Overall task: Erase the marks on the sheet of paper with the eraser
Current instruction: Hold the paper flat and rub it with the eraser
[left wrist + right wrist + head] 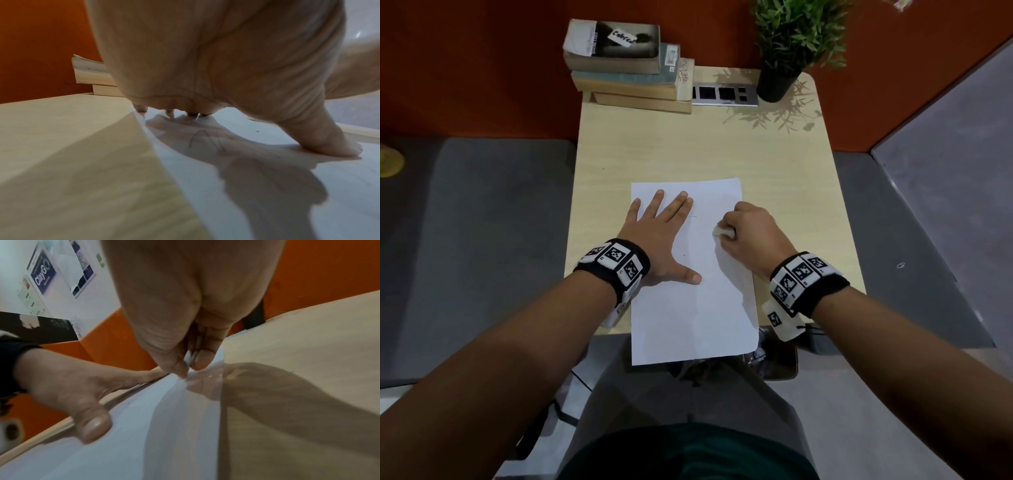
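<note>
Pinning the sheet of paper (688,318) to the worktop (664,150), the left hand (666,240) lies flat with fingers spread and straight, holding nothing; its purpose, in my judgement, is to stop the sheet sliding or buckling under rubbing. The left wrist view shows the fingertips and thumb pressed down, with a pencil squiggle (205,139) lying on the sheet under the arch of that palm.

The right hand (755,231) is curled, its grip closed on the small white eraser (723,233), pinched between thumb and fingers and set down on the sheet, right of the left hand's fingers. The low pinch suits short, firm strokes.

Marks near the eraser are faint; a thin line (692,217) shows on the sheet between the two hands, though the view is too soft to be sure of its extent. The sheet's near end overhangs the worktop edge. Books (626,65) and a potted plant (787,48) stand well beyond the sheet's far end.
</note>
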Tool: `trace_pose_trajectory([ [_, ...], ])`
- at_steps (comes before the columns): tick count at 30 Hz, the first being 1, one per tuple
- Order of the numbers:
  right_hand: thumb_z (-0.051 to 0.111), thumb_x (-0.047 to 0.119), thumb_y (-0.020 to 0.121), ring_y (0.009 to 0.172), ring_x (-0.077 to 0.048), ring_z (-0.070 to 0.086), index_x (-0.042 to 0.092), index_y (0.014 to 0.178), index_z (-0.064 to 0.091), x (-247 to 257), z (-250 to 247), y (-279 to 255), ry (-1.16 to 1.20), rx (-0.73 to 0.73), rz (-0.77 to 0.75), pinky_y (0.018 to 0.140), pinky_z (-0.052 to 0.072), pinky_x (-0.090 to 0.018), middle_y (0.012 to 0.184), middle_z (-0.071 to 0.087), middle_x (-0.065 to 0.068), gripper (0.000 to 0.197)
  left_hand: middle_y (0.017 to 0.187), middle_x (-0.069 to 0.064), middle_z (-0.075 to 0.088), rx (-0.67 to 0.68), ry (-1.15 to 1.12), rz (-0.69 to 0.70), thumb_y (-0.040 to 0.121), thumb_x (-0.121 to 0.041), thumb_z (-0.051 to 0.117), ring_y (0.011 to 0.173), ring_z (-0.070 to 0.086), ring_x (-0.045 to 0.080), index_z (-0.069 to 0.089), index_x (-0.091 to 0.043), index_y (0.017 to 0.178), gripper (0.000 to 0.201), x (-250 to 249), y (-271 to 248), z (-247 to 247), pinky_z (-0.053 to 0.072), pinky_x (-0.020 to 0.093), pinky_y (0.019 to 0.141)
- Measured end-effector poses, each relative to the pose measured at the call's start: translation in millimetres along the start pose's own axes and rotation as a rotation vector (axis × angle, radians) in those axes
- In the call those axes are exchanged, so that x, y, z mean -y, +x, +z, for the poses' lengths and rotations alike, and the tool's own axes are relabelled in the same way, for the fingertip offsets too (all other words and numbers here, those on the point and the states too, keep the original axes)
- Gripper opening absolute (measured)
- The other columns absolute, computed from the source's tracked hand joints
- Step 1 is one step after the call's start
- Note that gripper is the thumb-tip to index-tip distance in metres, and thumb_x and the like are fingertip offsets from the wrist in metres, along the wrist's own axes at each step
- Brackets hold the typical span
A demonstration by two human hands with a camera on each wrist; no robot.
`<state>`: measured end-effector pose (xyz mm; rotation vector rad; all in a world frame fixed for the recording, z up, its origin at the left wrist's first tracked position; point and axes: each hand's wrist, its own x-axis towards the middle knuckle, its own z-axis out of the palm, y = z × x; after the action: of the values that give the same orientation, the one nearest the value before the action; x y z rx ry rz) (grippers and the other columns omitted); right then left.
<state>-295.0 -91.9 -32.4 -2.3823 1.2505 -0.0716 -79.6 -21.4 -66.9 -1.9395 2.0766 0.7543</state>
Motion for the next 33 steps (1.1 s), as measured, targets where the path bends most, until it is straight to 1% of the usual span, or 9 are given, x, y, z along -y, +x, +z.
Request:
trace_pose_trajectory([
  [5,0.058,0.015,0.084,0.074,-0.021,0.057,0.011,0.089,0.072,6,2,-8,-0.003,0.094,-0.053,0.068,0.052,-0.039,0.085,0.054,0.001,0.015,0.174,-0.019,-0.035,-0.005,0.0,-0.002,0.065,-0.106,0.056,0.163,-0.031,0.022,-0.028,-0.032,0.168,0.152,0,1,1,-0.015,0.057,0.132],
  [9,0.06,0.016,0.086,0.073,-0.023,0.057,0.01,0.083,0.07,3,1,-6,0.027,0.006,0.013,0.065,0.049,-0.036,0.083,0.053,0.0,0.011,0.174,-0.018,-0.036,-0.01,0.001,0.004,0.064,-0.106,0.055,0.163,-0.031,0.023,-0.029,-0.032,0.168,0.152,1,2,3,-0.014,0.058,0.132],
  [11,0.058,0.015,0.086,0.071,-0.023,0.055,0.01,0.081,0.067,9,7,-11,0.01,0.016,-0.005,0.063,0.047,-0.035,0.082,0.051,0.0,0.011,0.174,-0.018,-0.035,-0.015,0.002,0.006,0.063,-0.106,0.055,0.164,-0.03,0.023,-0.028,-0.032,0.168,0.153,1,2,4,-0.014,0.058,0.132],
  [14,0.058,0.015,0.088,0.072,-0.022,0.056,0.011,0.085,0.07,7,7,-12,0.011,0.054,-0.036,0.065,0.05,-0.036,0.083,0.053,0.0,0.013,0.175,-0.018,-0.034,-0.016,-0.008,0.005,0.062,-0.107,0.055,0.164,-0.03,0.023,-0.028,-0.033,0.168,0.154,2,3,5,-0.013,0.059,0.132],
  [18,0.062,0.016,0.087,0.071,-0.021,0.056,0.011,0.083,0.071,-1,2,-7,0.05,-0.03,0.004,0.064,0.05,-0.035,0.082,0.054,0.0,0.011,0.174,-0.018,-0.034,-0.008,-0.002,0.002,0.062,-0.107,0.054,0.164,-0.031,0.022,-0.028,-0.033,0.168,0.153,2,2,3,-0.012,0.06,0.132],
  [22,0.061,0.015,0.086,0.073,-0.022,0.057,0.01,0.09,0.072,7,5,-15,-0.001,0.079,-0.086,0.067,0.051,-0.038,0.085,0.055,0.0,0.013,0.175,-0.018,-0.034,0.003,0.0,-0.002,0.062,-0.106,0.057,0.164,-0.03,0.023,-0.028,-0.032,0.169,0.154,1,3,2,-0.013,0.059,0.132],
  [26,0.06,0.016,0.086,0.074,-0.023,0.057,0.009,0.085,0.071,1,2,-4,0.017,-0.007,-0.013,0.066,0.051,-0.038,0.083,0.055,-0.001,0.012,0.175,-0.018,-0.034,-0.001,-0.003,0.001,0.062,-0.106,0.057,0.164,-0.03,0.023,-0.028,-0.033,0.168,0.154,1,3,3,-0.013,0.059,0.132],
  [30,0.059,0.016,0.085,0.077,-0.022,0.058,0.013,0.093,0.073,13,3,-2,-0.026,0.089,-0.092,0.069,0.053,-0.038,0.087,0.055,0.001,0.016,0.175,-0.018,-0.034,-0.004,-0.005,0.004,0.063,-0.106,0.056,0.164,-0.029,0.024,-0.028,-0.032,0.168,0.154,2,2,3,-0.013,0.06,0.132],
  [33,0.062,0.016,0.083,0.081,-0.023,0.06,0.014,0.097,0.076,1,-11,13,-0.015,0.05,-0.04,0.073,0.052,-0.036,0.088,0.058,-0.001,0.019,0.175,-0.017,-0.032,0.003,-0.003,0.009,0.063,-0.105,0.058,0.164,-0.029,0.025,-0.027,-0.031,0.169,0.155,1,1,0,-0.013,0.061,0.132],
])
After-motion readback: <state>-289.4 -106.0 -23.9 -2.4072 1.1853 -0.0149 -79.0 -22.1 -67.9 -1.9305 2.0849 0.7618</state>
